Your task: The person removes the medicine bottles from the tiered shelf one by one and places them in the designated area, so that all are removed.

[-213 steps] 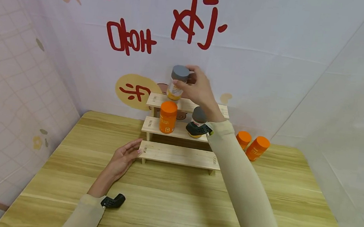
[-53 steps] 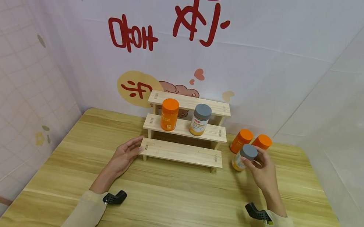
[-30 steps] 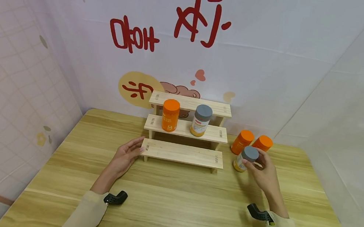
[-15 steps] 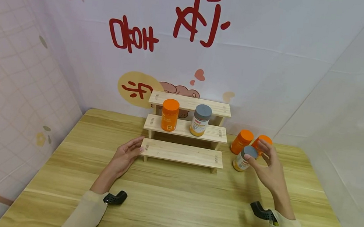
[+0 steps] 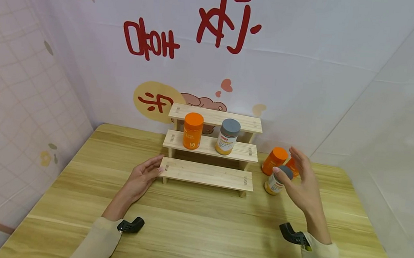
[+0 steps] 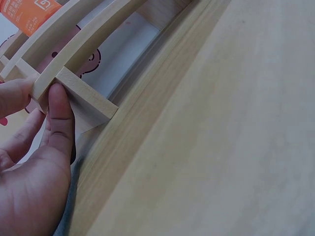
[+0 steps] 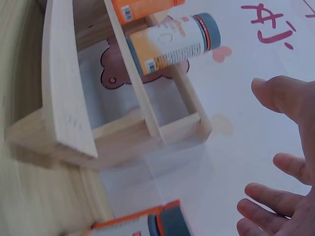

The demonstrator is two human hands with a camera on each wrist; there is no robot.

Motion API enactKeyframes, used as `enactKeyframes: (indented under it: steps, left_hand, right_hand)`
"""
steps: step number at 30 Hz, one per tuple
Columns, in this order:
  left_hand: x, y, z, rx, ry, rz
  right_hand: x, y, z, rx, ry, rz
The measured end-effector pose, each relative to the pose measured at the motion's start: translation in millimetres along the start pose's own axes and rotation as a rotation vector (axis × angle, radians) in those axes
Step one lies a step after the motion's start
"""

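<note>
A three-step wooden display stand [image 5: 206,174] stands against the back wall. My left hand [image 5: 141,181] pinches the left end of its lowest step; in the left wrist view the thumb lies over the board and a finger [image 6: 60,115] under it. My right hand [image 5: 307,193], fingers spread and holding nothing, hovers at a grey-lidded jar [image 5: 273,186] on the table right of the stand. In the right wrist view, this jar's grey lid [image 7: 174,222] shows at the bottom edge. Behind it are two orange jars [image 5: 273,161], one partly hidden by my right hand.
On the middle step stand an orange jar [image 5: 192,133] at left and another grey-lidded jar [image 5: 227,139] at right. The top step [image 5: 215,117] and lowest step bear nothing. A printed white cloth [image 5: 296,71] hangs behind the wooden table [image 5: 196,233].
My right hand has brought the grey-lidded jar from the top step down to the table at right, let it go, and spread its fingers. The left hand has stayed on the stand.
</note>
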State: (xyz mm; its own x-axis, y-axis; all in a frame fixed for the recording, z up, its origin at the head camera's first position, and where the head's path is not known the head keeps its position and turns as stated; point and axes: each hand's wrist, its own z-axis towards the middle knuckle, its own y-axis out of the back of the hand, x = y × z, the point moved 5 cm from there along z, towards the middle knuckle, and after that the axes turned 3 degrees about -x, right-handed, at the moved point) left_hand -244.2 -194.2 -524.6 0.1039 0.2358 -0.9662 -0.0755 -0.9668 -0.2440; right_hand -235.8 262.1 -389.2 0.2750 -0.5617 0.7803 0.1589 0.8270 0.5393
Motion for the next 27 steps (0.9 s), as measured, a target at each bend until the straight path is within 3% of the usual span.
enactKeyframes:
  steps: [7,27]
  left_hand:
    - [0.4,-0.5,0.2,0.002,0.005,-0.003]
    - [2.4,1.6,0.7,-0.012,-0.001,-0.001]
  right_hand:
    - [13,-10.3,7,0.002,0.037,-0.012]
    - [52,-54.2,27,0.073,0.154,0.115]
